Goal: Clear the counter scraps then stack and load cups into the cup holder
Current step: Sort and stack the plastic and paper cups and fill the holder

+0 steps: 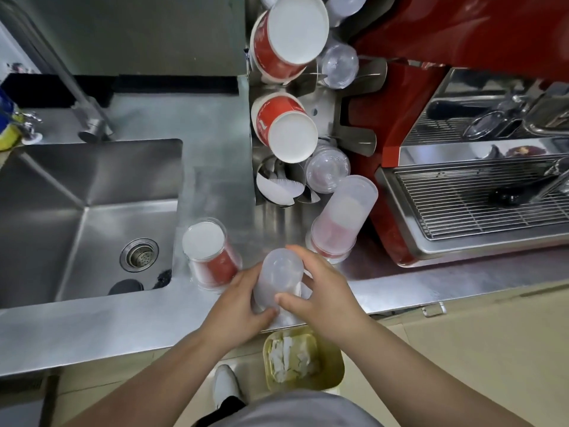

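Both hands meet at the near edge of the brushed steel counter (92,328), wrapped around an upturned frosted translucent plastic cup (278,280). Left hand (238,306) cups its left flank, thumb across the lower wall; right hand (320,291) closes on the right flank, thumb pressed to the front, fingers round the back. Neither hand is spread; both are curled onto the cup. Its long axis stands close to upright, base up, mouth down, seemingly being seated over something pale beneath, though the hands hide the rim, so cannot tell whether another cup is nested there. Cup is matte, cloudy, unmarked, slightly tapered. The steel cup holder rack (311,118), already carrying red paper cups and clear lids, lies straight ahead, well apart from the hands; any load would mean lifting forward and tipping the axis toward the rack. Right hand sits nearer the tall stack of frosted cups (341,217) leaning just beyond it; left hand is just beside the red paper cups under a clear plastic sleeve (211,254). Scraps appear already binned in the yellow waste bin (334,359) below the counter edge.
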Demonstrator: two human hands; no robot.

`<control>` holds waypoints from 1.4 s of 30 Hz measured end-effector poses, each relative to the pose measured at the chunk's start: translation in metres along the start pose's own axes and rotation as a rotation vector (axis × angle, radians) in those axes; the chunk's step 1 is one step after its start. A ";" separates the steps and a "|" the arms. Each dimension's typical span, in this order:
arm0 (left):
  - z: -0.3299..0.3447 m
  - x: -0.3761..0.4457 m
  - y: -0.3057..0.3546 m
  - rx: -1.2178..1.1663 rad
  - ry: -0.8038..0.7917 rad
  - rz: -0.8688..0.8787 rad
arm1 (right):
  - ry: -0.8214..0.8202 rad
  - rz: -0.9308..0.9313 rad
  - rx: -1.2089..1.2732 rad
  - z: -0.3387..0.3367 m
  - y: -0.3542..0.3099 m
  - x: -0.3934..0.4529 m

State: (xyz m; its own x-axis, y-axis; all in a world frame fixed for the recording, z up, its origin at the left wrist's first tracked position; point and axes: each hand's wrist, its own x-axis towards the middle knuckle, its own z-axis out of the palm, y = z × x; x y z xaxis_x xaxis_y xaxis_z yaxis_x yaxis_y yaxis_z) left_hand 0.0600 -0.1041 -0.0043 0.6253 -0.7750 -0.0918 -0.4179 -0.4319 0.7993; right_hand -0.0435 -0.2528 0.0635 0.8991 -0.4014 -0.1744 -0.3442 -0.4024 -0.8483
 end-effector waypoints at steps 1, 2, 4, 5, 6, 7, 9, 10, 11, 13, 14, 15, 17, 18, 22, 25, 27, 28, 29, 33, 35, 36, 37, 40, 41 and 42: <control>-0.003 0.005 -0.002 0.016 -0.011 0.008 | 0.007 0.005 0.000 0.001 -0.001 0.003; -0.006 0.009 -0.004 0.030 -0.019 0.015 | 0.014 0.008 -0.001 0.001 -0.002 0.006; -0.011 0.016 -0.005 0.045 -0.024 0.018 | 0.024 0.005 -0.006 0.001 -0.005 0.013; -0.012 0.018 -0.005 0.051 -0.023 0.020 | 0.025 0.000 -0.011 0.001 -0.006 0.016; -0.013 0.019 -0.006 0.054 -0.021 0.020 | 0.024 -0.003 -0.016 0.002 -0.006 0.018; -0.013 0.019 -0.007 0.055 -0.017 0.020 | 0.024 -0.003 -0.021 0.001 -0.007 0.019; -0.012 0.019 -0.008 0.051 -0.010 0.018 | 0.021 0.000 -0.026 0.001 -0.007 0.020; -0.012 0.018 -0.009 0.047 -0.009 0.019 | 0.017 0.001 -0.028 0.001 -0.007 0.020; -0.011 0.018 -0.009 0.043 -0.006 0.022 | 0.012 0.003 -0.033 0.001 -0.007 0.019; -0.010 0.017 -0.009 0.034 0.000 0.022 | 0.003 0.004 -0.038 0.001 -0.005 0.019; -0.010 0.017 -0.007 0.023 0.003 0.024 | 0.000 0.006 -0.036 0.001 -0.004 0.019; -0.009 0.017 -0.005 0.008 0.008 0.029 | 0.001 0.009 -0.036 0.000 -0.004 0.019; -0.009 0.018 0.001 -0.018 0.026 0.043 | 0.006 0.014 -0.036 0.000 -0.003 0.019; -0.009 0.018 0.004 -0.025 0.035 0.047 | 0.008 0.012 -0.034 0.000 -0.003 0.019; -0.012 0.016 0.010 -0.069 0.034 0.022 | -0.058 0.014 -0.080 -0.008 -0.004 0.018; -0.025 0.012 0.018 -0.085 0.025 0.057 | -0.103 0.035 -0.158 -0.025 -0.003 0.014; -0.037 0.012 0.030 -0.079 0.030 0.079 | -0.058 0.049 -0.186 -0.043 -0.006 0.013; -0.045 0.015 0.038 -0.082 0.041 0.096 | -0.017 0.045 -0.174 -0.054 -0.009 0.013; -0.052 0.020 0.048 -0.081 0.057 0.125 | 0.031 0.031 -0.166 -0.066 -0.014 0.014; -0.075 0.056 0.099 -0.022 0.049 0.225 | 0.267 -0.032 -0.161 -0.109 -0.033 0.023; -0.077 0.077 0.121 0.042 -0.025 0.229 | 0.406 -0.048 -0.164 -0.122 -0.036 0.028; -0.075 0.087 0.129 0.088 -0.064 0.225 | 0.458 -0.043 -0.175 -0.125 -0.036 0.031; -0.071 0.096 0.135 0.127 -0.093 0.221 | 0.479 -0.031 -0.180 -0.128 -0.034 0.033; -0.057 0.114 0.145 0.167 -0.135 0.172 | 0.371 0.032 -0.167 -0.125 -0.024 0.042; -0.053 0.119 0.146 0.164 -0.136 0.161 | 0.322 0.056 -0.172 -0.122 -0.021 0.044; -0.049 0.122 0.149 0.154 -0.140 0.153 | 0.286 0.078 -0.173 -0.119 -0.018 0.045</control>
State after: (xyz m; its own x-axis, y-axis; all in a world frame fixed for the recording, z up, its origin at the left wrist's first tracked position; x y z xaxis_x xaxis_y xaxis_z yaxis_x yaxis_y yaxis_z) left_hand 0.1062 -0.2406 0.1326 0.4545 -0.8883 -0.0662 -0.6026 -0.3614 0.7115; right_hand -0.0287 -0.3616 0.1298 0.7642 -0.6414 -0.0674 -0.4720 -0.4851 -0.7361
